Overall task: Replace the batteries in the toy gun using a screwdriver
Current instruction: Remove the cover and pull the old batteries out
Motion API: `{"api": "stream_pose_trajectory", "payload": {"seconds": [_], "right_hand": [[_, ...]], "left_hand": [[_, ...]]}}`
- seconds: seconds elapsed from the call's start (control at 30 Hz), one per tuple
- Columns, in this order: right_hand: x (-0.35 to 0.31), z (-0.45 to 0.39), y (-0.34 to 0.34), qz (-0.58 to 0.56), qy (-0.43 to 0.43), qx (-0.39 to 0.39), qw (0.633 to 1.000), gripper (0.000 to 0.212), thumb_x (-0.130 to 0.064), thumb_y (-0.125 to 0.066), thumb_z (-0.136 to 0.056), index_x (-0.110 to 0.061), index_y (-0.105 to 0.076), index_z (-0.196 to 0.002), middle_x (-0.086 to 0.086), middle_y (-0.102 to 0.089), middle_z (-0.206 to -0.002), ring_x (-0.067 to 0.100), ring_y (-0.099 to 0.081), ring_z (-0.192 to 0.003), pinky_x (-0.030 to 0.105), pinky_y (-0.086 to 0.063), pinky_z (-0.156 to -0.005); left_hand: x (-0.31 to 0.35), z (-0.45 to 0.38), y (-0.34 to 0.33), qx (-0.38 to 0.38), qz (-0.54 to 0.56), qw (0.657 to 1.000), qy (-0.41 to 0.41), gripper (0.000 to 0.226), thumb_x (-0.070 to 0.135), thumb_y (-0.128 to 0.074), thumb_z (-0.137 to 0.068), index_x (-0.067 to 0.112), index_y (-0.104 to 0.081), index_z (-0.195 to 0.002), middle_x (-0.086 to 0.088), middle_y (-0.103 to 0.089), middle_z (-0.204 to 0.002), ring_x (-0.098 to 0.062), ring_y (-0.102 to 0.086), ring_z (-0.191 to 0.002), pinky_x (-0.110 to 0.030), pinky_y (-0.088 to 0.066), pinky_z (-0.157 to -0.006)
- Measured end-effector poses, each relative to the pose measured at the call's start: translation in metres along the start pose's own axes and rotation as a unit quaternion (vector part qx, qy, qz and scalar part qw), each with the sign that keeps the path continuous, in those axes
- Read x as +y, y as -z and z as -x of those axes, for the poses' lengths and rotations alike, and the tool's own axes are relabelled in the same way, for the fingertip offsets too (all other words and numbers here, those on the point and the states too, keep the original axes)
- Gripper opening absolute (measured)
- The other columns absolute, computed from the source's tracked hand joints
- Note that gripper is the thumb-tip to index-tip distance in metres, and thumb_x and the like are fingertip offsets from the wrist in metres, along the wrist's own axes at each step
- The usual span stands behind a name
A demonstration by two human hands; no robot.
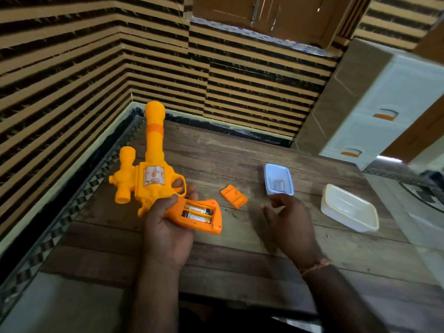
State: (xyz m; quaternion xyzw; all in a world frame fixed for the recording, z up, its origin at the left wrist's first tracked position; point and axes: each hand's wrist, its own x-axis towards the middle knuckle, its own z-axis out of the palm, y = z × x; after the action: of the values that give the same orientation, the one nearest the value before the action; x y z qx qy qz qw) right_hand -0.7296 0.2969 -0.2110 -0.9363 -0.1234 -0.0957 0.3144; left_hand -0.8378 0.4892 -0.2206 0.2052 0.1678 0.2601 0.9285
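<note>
Fingers of my left hand (168,227) wrap the toy gun (153,179) grip above the table (240,248); right hand (286,219) fingers loosely apart, empty.
Cover (234,196) off on table, two batteries (197,213) seated; can't tell old or new, closing left, no screwdriver visible.

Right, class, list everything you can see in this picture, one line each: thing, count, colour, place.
toy gun: one, orange, at the table's left, held at its grip, compartment open
batteries: two, dark with gold, inside the grip
battery cover: one, orange, on the table right of the gun
small tub: one, pale blue, mid-table
larger tub: one, clear white, at the right
table: one, brown wood
drawer unit: one, white, far right
left hand: one, holds the gun
right hand: one, blurred, near the small tub
</note>
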Motion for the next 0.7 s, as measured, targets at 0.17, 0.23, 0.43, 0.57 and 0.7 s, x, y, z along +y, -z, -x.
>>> {"api": "stream_pose_trajectory", "payload": {"seconds": [0.17,0.23,0.43,0.57,0.7], "right_hand": [[0.041,0.038,0.041,0.201,0.042,-0.037,0.978,0.029,-0.034,-0.067,-0.082,-0.021,-0.069,-0.108,0.006,-0.069,-0.101,0.031,-0.061,-0.094,0.041,-0.052,-0.081],[0.046,0.053,0.051,0.281,0.040,-0.076,0.956,0.028,-0.040,-0.056,-0.088,-0.027,-0.064,-0.111,-0.001,-0.064,-0.111,0.027,-0.057,-0.102,0.039,-0.048,-0.084],[0.038,0.069,0.058,0.287,0.026,-0.095,0.953,0.024,-0.030,-0.047,-0.089,-0.026,-0.055,-0.111,-0.003,-0.058,-0.118,0.023,-0.049,-0.113,0.039,-0.041,-0.090],[0.019,0.082,0.066,-0.011,0.000,0.002,1.000,0.012,-0.020,-0.065,-0.082,-0.023,-0.054,-0.085,-0.003,-0.063,-0.072,0.017,-0.059,-0.071,0.032,-0.043,-0.065],[-0.016,0.089,0.075,-0.304,-0.033,0.007,0.952,0.025,0.003,-0.067,-0.082,-0.020,-0.063,-0.086,-0.009,-0.044,-0.052,0.008,-0.038,-0.048,0.024,-0.036,-0.051]], "left_hand": [[0.000,0.006,-0.006,0.008,-0.040,0.999,-0.016,0.029,0.028,-0.051,-0.094,0.020,-0.070,-0.114,-0.003,-0.069,-0.104,-0.014,-0.070,-0.078,-0.029,-0.058,-0.061],[0.000,0.014,-0.010,-0.006,-0.080,0.997,0.001,0.038,0.043,-0.049,-0.093,0.019,-0.063,-0.119,-0.003,-0.072,-0.097,-0.010,-0.068,-0.072,-0.025,-0.056,-0.058],[-0.004,0.043,-0.018,-0.058,-0.132,0.989,0.032,0.090,0.080,-0.077,-0.045,0.018,-0.066,-0.110,-0.008,-0.073,-0.087,-0.011,-0.062,-0.058,-0.026,-0.053,-0.053],[-0.008,0.061,-0.017,-0.042,-0.125,0.990,0.052,0.082,0.083,-0.049,-0.065,0.013,-0.065,-0.105,-0.009,-0.071,-0.080,-0.011,-0.059,-0.053,-0.025,-0.051,-0.048],[-0.011,0.076,-0.009,-0.023,-0.120,0.990,0.071,0.080,0.079,-0.039,-0.072,0.012,-0.067,-0.106,-0.012,-0.071,-0.079,-0.013,-0.058,-0.055,-0.026,-0.050,-0.051]]}}
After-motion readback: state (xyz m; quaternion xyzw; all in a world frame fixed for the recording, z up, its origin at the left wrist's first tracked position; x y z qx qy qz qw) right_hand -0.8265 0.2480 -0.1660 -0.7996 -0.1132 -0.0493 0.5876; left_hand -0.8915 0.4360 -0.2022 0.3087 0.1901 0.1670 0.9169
